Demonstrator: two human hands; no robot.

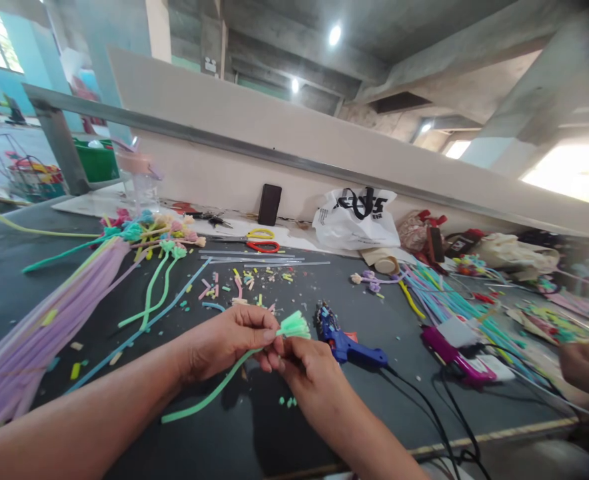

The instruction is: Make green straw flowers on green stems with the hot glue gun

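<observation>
My left hand (224, 340) and my right hand (302, 370) meet over the dark table (254, 440), both pinched on a mint-green pipe cleaner (209, 395). Its upper end is coiled into a small fuzzy flower head (294, 325) just above my fingertips. The stem trails down and to the left onto the table. A blue glue gun (344, 341) lies right beside my right hand, its black cord running off to the lower right.
A bundle of lilac pipe cleaners (29, 340) lies at the left, finished pastel flowers (149, 233) behind it. Cut scraps (244, 280), scissors (263, 247), a phone (269, 205) and a white bag (357, 217) sit farther back. A pink glue gun (454, 357) and another person's hand (587, 367) are at the right.
</observation>
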